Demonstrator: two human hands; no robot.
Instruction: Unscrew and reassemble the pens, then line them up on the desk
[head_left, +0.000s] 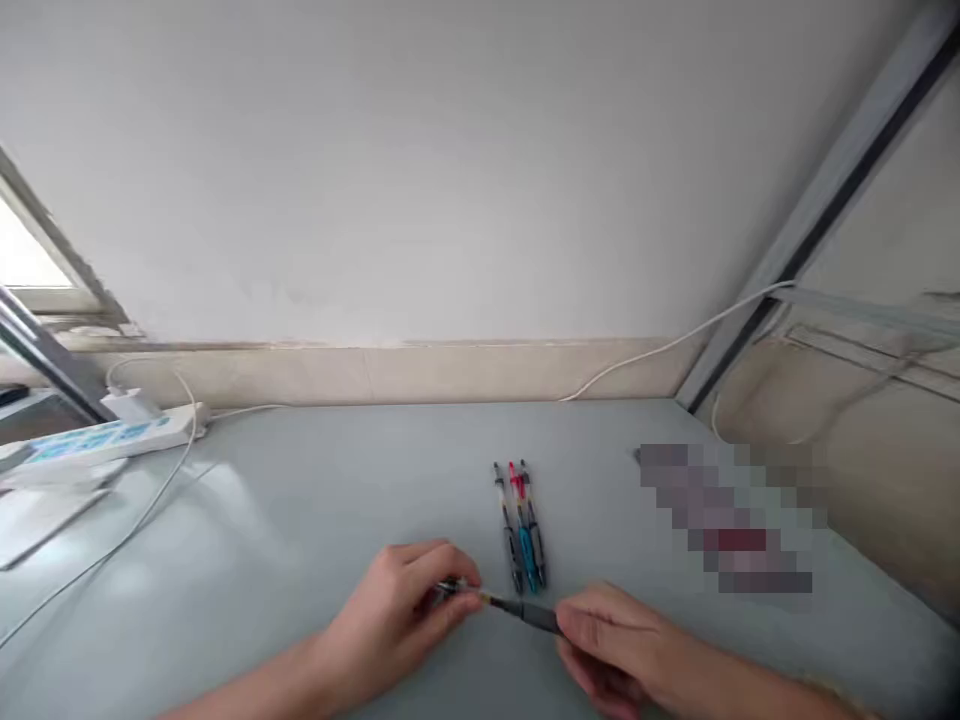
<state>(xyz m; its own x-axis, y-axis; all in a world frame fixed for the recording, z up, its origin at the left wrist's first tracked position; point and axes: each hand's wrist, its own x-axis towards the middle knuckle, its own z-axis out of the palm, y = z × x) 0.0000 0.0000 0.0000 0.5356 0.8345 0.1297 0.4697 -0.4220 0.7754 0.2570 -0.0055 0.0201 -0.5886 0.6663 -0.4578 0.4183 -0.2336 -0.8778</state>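
While left hand (pixel 405 610) and right hand (pixel 615 645) each pinch an end of the pen (pixel 517 606) near the desk (pixel 300 500) front edge, I'd keep it level, clear of the three pens (pixel 523 530).

Left hand (pixel 409 605) and right hand (pixel 619 645) gripping one pen (pixel 517 607), three pens (pixel 521 528) beside

No legible writing on the desk (pixel 300 520).
Blue markings on the power strip (pixel 105 437), far beyond the left hand (pixel 405 605), are too blurred to read.
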